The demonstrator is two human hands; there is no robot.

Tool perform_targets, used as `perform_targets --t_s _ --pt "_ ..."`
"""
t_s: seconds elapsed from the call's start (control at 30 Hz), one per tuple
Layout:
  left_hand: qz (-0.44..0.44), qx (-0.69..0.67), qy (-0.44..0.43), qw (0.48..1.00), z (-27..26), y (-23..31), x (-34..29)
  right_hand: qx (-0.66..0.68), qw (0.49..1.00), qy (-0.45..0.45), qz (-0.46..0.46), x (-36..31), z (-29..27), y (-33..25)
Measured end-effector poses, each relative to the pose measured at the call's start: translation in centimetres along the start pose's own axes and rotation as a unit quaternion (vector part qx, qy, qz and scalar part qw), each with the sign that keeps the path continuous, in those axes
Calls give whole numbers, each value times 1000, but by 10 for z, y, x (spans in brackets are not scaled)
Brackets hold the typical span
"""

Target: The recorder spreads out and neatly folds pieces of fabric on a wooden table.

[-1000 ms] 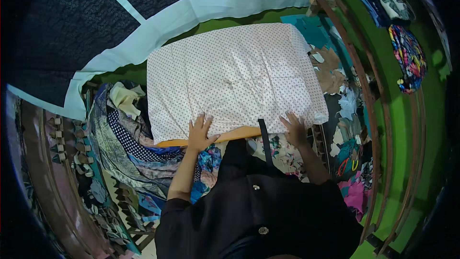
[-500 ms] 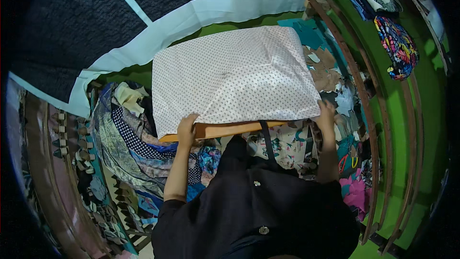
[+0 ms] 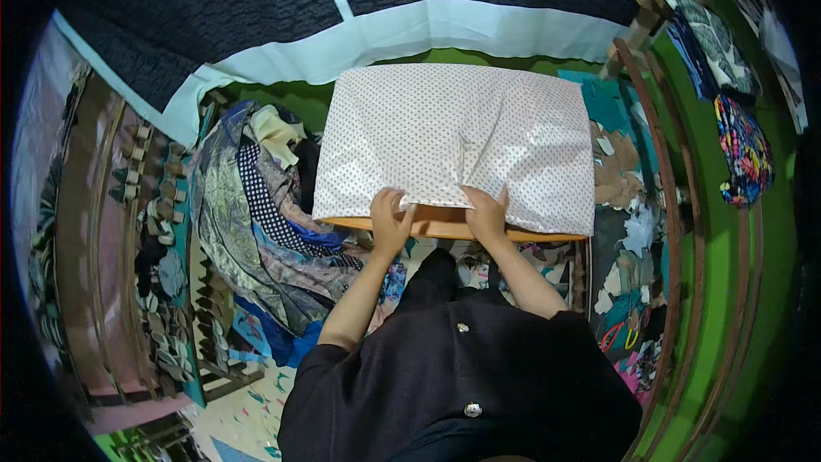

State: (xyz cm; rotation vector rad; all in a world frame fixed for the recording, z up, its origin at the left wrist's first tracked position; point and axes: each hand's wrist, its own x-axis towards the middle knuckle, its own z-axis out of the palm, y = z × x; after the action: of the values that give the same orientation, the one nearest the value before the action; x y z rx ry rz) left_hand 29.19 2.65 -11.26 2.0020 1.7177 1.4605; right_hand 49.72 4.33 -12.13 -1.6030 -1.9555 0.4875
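Note:
A white satiny cloth (image 3: 410, 124) with a small dark print lies over an orange-brown board (image 3: 436, 222), whose front edge shows beneath the hem. My left hand (image 3: 392, 218) pinches the front hem left of its middle. A short way to the right, my right hand (image 3: 487, 214) grips the same hem with its thumb and fingers. Between the two hands the hem is lifted a little, and the board shows under it. Creases run back through the cloth from my right hand.
Left of the board is a heap of patterned fabric (image 3: 227, 214). Scraps (image 3: 620, 171) lie at the right, with red-handled and yellow-handled scissors (image 3: 623, 334) nearer. Wooden rails (image 3: 663, 197) curve along the right; a multicoloured cloth bundle (image 3: 742, 150) and folded clothes (image 3: 714, 51) lie beyond.
Both hands have moved from the cloth's front corners to near the middle of its hem. The hem between them is now raised. The view has shifted, so everything sits farther right.

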Motion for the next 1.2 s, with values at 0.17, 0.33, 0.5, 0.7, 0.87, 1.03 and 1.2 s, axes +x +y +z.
perform_targets --t_s 0.17,0.33,0.5,0.7,0.87,1.03,1.2 --pt "-538 -354 -154 749 17 -27 -70 6 999 44 -17 -14 -22 0" --pt "-703 -606 -109 357 43 -18 -45 6 997 74 -17 -22 -30 -2" --pt "-547 -681 182 452 28 -73 -23 -20 996 79 -33 -33 -42 20" --pt "-477 -614 257 573 -74 -154 -54 -40 996 44 -62 -63 -39 48" --pt "-519 -483 316 630 -98 -174 -71 -75 996 23 -52 -70 -14 57" --pt "-570 -470 370 563 -115 -222 -88 -146 983 108 35 -67 -17 75" --pt "-577 164 236 764 -77 -182 -71 -157 977 115 89 -86 -26 104"
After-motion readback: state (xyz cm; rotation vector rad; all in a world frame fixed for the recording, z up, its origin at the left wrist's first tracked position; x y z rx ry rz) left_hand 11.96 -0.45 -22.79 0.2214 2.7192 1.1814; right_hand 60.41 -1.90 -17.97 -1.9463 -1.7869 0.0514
